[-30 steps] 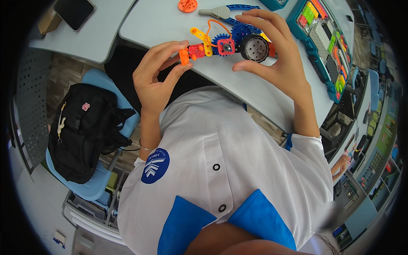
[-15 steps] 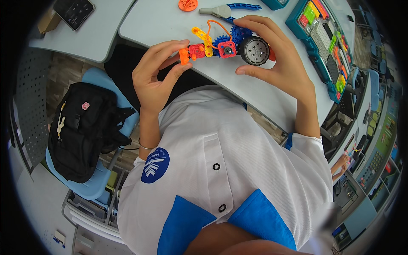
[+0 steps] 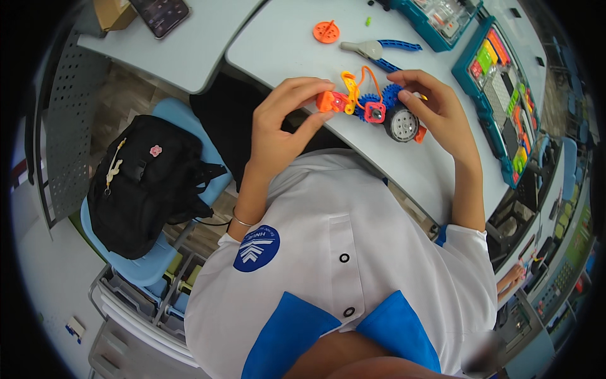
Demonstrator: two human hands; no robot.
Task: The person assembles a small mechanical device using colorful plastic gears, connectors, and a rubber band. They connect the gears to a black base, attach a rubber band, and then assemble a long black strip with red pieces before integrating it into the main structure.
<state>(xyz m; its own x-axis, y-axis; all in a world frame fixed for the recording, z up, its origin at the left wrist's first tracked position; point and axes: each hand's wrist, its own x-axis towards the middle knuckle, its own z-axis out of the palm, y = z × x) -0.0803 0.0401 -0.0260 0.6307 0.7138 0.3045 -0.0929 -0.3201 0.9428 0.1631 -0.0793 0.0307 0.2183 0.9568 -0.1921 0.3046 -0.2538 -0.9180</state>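
A toy model (image 3: 375, 112) built from plastic kit parts is held up between my hands at the table's near edge. It has a grey-hubbed black wheel (image 3: 402, 123), blue gears (image 3: 391, 95), a pink-red block, a yellow link (image 3: 348, 88) and a looped orange cord (image 3: 361, 79). My left hand (image 3: 281, 123) pinches the orange piece (image 3: 326, 102) at the model's left end between thumb and fingers. Around the upper right side, by the gears and above the wheel, my right hand (image 3: 439, 110) closes thumb and fingers on the model. Its fingertips partly cover the gears.
Beyond the model lie grey-and-blue pliers (image 3: 363, 49) and an orange disc (image 3: 326, 31). A teal case (image 3: 467, 72) of colourful parts lies to the right, another teal box (image 3: 435, 43) behind. A phone (image 3: 161, 14) rests at far left; a black backpack (image 3: 148, 189) sits on a blue chair.
My right hand has gone from spread around the wheel to a closer grip by the gears. My left hand keeps its pinch on the orange end. The whole view has shifted.
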